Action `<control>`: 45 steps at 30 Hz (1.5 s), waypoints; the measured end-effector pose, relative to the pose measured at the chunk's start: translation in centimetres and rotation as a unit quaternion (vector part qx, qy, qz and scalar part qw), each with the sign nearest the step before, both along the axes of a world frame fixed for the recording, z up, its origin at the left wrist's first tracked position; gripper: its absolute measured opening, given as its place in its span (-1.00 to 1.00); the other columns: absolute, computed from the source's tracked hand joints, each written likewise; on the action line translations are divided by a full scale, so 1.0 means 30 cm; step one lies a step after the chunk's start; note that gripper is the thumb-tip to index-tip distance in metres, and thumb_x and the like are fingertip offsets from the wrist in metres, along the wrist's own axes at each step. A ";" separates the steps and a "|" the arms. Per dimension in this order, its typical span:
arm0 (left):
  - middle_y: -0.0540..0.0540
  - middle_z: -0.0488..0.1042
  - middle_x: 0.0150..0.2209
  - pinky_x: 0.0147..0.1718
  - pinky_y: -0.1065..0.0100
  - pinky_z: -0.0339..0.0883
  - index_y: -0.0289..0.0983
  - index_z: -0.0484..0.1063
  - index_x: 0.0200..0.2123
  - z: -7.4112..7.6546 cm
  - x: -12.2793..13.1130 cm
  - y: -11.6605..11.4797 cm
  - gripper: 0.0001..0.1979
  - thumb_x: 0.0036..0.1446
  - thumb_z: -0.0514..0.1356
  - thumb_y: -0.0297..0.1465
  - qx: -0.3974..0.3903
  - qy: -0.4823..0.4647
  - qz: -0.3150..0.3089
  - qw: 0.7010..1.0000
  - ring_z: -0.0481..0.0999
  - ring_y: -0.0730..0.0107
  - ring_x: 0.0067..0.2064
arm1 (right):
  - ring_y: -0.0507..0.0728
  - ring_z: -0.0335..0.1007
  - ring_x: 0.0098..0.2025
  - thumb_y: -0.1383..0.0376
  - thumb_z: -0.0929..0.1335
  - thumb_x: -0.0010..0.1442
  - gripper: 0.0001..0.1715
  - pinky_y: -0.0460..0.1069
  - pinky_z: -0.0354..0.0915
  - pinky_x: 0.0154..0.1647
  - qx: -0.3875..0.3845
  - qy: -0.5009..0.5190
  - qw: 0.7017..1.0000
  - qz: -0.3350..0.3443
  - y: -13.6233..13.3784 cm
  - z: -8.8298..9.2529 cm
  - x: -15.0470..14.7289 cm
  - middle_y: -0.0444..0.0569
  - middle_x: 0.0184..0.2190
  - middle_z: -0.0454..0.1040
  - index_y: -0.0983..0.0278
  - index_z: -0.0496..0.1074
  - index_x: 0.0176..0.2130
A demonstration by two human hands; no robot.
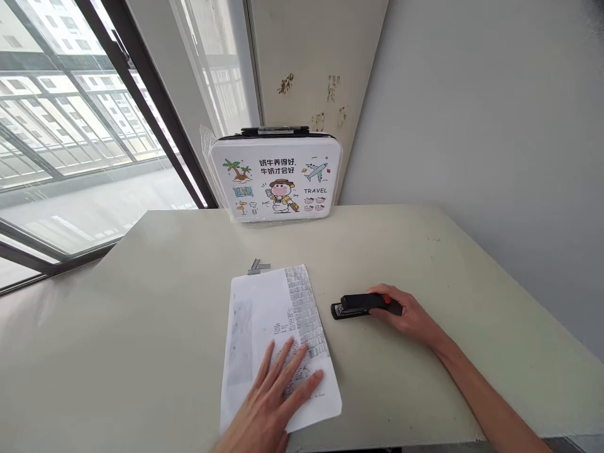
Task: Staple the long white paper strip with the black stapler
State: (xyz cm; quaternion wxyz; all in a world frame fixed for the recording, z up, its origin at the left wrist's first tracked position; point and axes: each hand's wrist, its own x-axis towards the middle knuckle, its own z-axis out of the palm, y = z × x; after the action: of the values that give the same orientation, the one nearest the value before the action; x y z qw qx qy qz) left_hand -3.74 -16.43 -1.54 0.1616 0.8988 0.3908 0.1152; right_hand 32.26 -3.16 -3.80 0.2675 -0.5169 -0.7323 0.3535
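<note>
the left hand (268,402) lies splayed on the papers (268,314); right of them, the right hand (412,316) grips a stapler (356,302).

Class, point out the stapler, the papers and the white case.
Stapler (357,301), head view: black top arm.
Papers (265,314), head view: top sheet's blank area.
White case (278,178), head view: printed front panel.

I've got left hand (270,402) palm-down, fingers spread forward, thumb out. Right hand (410,316) curled in a grip, pointing left; right forearm (486,391) bare, slanting in from lower right.
</note>
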 end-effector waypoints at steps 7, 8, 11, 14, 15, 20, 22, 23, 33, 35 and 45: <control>-0.04 -0.24 0.55 0.38 -0.43 -0.12 0.06 -0.12 0.51 0.014 0.089 0.078 0.13 -0.08 0.04 -0.77 -0.001 -0.016 -0.018 1.000 -0.18 -0.16 0.52 | 0.25 0.48 -0.05 -0.05 0.39 0.30 -0.64 0.12 0.40 0.01 -0.046 0.010 0.998 0.040 -0.037 0.024 0.023 -0.05 -0.07 0.58 0.07 0.50 -0.02; -0.05 -0.24 0.55 0.38 -0.43 -0.12 0.06 -0.10 0.51 0.016 0.096 0.086 0.12 -0.08 0.04 -0.78 0.001 -0.015 -0.022 1.000 -0.18 -0.17 0.52 | 0.24 0.49 -0.05 -0.04 0.39 0.29 -0.64 0.12 0.40 0.01 -0.052 0.014 0.998 0.045 -0.045 0.027 0.025 -0.05 -0.07 0.58 0.07 0.50 -0.02; -0.05 -0.26 0.55 0.39 -0.42 -0.13 0.06 -0.02 0.49 0.012 0.116 0.104 0.11 -0.09 0.04 -0.80 0.007 -0.007 -0.034 0.999 -0.20 -0.17 0.52 | 0.24 0.49 -0.05 -0.03 0.40 0.29 -0.64 0.12 0.40 0.03 -0.069 0.019 0.996 0.052 -0.067 0.042 0.034 -0.06 -0.07 0.59 0.07 0.51 -0.02; -0.08 -0.27 0.56 0.39 -0.41 -0.16 0.04 0.06 0.47 0.001 0.136 0.117 0.09 -0.09 0.06 -0.82 0.009 0.004 -0.049 0.999 -0.22 -0.18 0.52 | 0.28 0.48 0.02 -0.04 0.39 0.31 -0.62 0.17 0.38 0.11 -0.100 0.010 0.993 0.065 -0.078 0.075 0.047 -0.03 0.00 0.57 0.09 0.49 0.00; -0.09 -0.26 0.56 0.40 -0.40 -0.17 0.04 0.08 0.46 -0.001 0.143 0.121 0.06 -0.07 0.08 -0.82 0.009 0.003 -0.051 0.999 -0.22 -0.19 0.52 | 0.29 0.47 0.06 -0.06 0.39 0.31 -0.59 0.19 0.37 0.15 -0.111 0.006 0.991 0.073 -0.077 0.090 0.050 -0.01 0.04 0.56 0.09 0.49 0.02; -0.19 -0.20 0.55 0.38 -0.43 -0.16 -0.02 0.14 0.44 0.018 0.148 0.149 -0.22 0.23 0.37 -0.25 -0.002 -0.036 -0.075 0.997 -0.21 -0.30 0.51 | 0.34 0.38 0.27 -0.15 0.33 0.35 -0.41 0.21 0.38 0.21 -0.106 -0.008 0.993 0.053 -0.051 0.176 -0.007 0.03 0.22 0.48 0.04 0.40 0.22; -0.24 -0.17 0.54 0.37 -0.44 -0.14 -0.05 0.17 0.44 0.030 0.132 0.169 -0.13 0.16 0.34 0.07 -0.004 -0.051 -0.092 0.994 -0.22 -0.35 0.51 | 0.31 0.39 0.27 -0.16 0.23 0.41 -0.44 0.18 0.42 0.18 -0.072 -0.021 0.997 0.022 -0.042 0.197 -0.071 0.00 0.24 0.47 0.03 0.42 0.21; -0.25 -0.16 0.54 0.37 -0.43 -0.14 -0.05 0.19 0.43 0.033 0.123 0.180 -0.15 0.17 0.31 0.10 0.000 -0.050 -0.094 0.994 -0.22 -0.34 0.51 | 0.29 0.39 0.27 -0.15 0.18 0.44 -0.44 0.18 0.42 0.19 -0.053 -0.028 0.998 0.016 -0.040 0.203 -0.108 -0.01 0.24 0.47 0.02 0.42 0.21; -0.18 -0.20 0.54 0.43 -0.25 -0.14 -0.07 0.17 0.44 -0.027 0.138 0.248 -0.41 0.43 0.15 -0.14 0.057 -0.017 -0.121 0.991 -0.17 -0.18 0.52 | 0.28 -0.15 0.54 -0.16 -0.03 0.49 -0.25 0.30 -0.01 0.49 -0.053 -0.188 0.979 0.057 -0.033 0.198 -0.277 -0.13 0.53 -0.02 0.01 0.22 0.42; -0.15 -0.20 0.54 0.44 -0.23 -0.15 -0.06 0.17 0.45 -0.031 0.149 0.250 -0.41 0.43 0.16 -0.16 0.062 -0.023 -0.119 0.991 -0.18 -0.16 0.52 | 0.28 -0.15 0.54 -0.15 -0.06 0.49 -0.26 0.30 0.00 0.49 -0.059 -0.197 0.977 0.053 -0.029 0.200 -0.277 -0.17 0.54 -0.06 -0.03 0.19 0.43; -0.20 -0.27 0.55 0.43 -0.24 -0.14 -0.11 0.25 0.40 -0.040 0.188 0.255 -0.44 0.41 0.19 -0.16 0.050 -0.031 -0.113 0.992 -0.19 -0.20 0.52 | 0.26 -0.08 0.53 -0.11 -0.05 0.50 -0.28 0.28 0.07 0.47 -0.047 -0.230 0.971 0.036 -0.033 0.189 -0.288 -0.16 0.52 0.02 -0.03 0.17 0.44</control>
State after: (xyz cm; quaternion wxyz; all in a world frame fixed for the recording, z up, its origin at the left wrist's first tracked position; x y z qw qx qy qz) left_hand 1.92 -8.79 -2.73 0.1400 0.9402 0.2754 0.1434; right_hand 23.63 -4.16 1.87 0.0544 -0.5698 -0.7748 0.2684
